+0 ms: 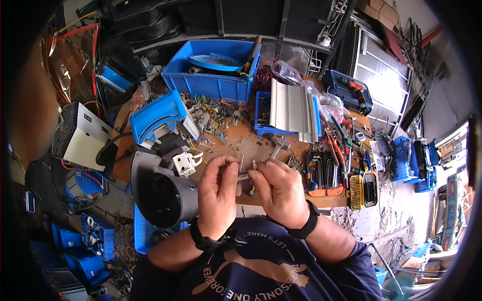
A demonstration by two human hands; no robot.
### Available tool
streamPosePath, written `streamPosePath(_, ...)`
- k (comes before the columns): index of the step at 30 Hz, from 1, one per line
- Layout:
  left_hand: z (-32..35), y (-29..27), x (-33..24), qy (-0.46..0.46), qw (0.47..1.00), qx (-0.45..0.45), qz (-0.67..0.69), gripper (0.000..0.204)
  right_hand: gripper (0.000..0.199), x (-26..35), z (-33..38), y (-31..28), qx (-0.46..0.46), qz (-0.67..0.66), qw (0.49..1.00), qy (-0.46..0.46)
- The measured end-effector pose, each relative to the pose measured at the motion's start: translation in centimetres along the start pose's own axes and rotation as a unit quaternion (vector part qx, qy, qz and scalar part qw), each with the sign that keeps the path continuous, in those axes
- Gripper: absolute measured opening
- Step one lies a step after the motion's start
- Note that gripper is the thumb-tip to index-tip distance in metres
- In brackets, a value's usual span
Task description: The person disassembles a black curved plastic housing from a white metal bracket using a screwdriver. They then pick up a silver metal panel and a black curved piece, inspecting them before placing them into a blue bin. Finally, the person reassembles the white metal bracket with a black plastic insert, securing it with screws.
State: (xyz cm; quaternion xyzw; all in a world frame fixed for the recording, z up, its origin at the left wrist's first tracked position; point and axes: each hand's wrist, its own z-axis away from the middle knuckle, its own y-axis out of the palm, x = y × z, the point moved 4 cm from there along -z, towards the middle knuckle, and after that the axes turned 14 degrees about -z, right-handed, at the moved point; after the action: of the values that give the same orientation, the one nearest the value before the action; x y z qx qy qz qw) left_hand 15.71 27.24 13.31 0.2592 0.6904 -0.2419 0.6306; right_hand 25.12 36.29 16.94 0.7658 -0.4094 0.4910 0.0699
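Observation:
Both my hands meet above the near edge of the wooden workbench (241, 135). My left hand (217, 196) is closed, thumb against the fingers, at one end of a small silvery metal part (243, 177). My right hand (281, 193) pinches the other end of it; the part's exact kind is too small to make out. A thin light-coloured pin or rod sticks up between the hands. Left of my left hand is a white socket block (186, 163), and below that a black cylindrical housing (163, 198). Just beyond my right hand lies a grey metal tool (277, 145) shaped like a hammer.
A blue crate (211, 83) stands at the back, a heap of small parts (213, 118) before it. Grey metal panels (291, 108) rest on a blue tray. Hex keys (326, 170), pliers and a yellow bit case (356, 192) lie on the right. A blue frame (158, 118) stands left.

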Motion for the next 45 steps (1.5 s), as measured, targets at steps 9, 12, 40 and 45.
streamPosePath(9, -1.1, -2.1, 0.2, 0.135, 0.972, -0.011, -0.194, 0.015, 0.022, -1.7, -0.7, 1.8, 0.016, -0.218, 0.920, 0.326)
streamPosePath(12, -1.6, -2.0, 0.4, 0.103, 0.987, 0.008, -0.121, 0.015, 0.017, -2.5, -0.6, 2.6, 0.026, -0.141, 0.976, 0.167)
streamPosePath(40, -4.0, -3.2, 3.5, -0.129, 0.976, 0.142, 0.104, 0.028, 0.014, -3.5, 0.9, -3.8, -0.051, -0.516, 0.797, 0.310)
streamPosePath(45, -5.4, -5.1, 12.9, -0.344, 0.917, 0.181, 0.092, 0.023, 0.016, -2.7, 4.9, -9.9, -0.157, -0.441, 0.842, 0.267)
